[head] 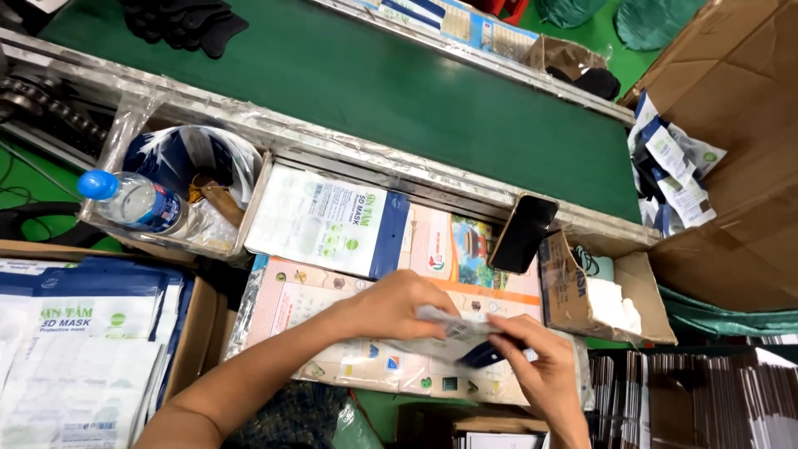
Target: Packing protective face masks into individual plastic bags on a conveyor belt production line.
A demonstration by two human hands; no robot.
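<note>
Two hands hold one thin clear packet [455, 331] with a dark blue end, just above the worktop [291, 299]. The left hand [391, 303] has its grip pinched on the top edge. The right hand [544, 366] has its grip pinched on the blue end. The packet looks flat and is not put down yet. A pile of the same packets [79, 357] lies at the left. Near them stand a water bottle [133, 201], a dark phone [522, 233] and an open cardboard box [598, 291]. A green belt [374, 91] runs behind. Nothing blocks the hands.
</note>
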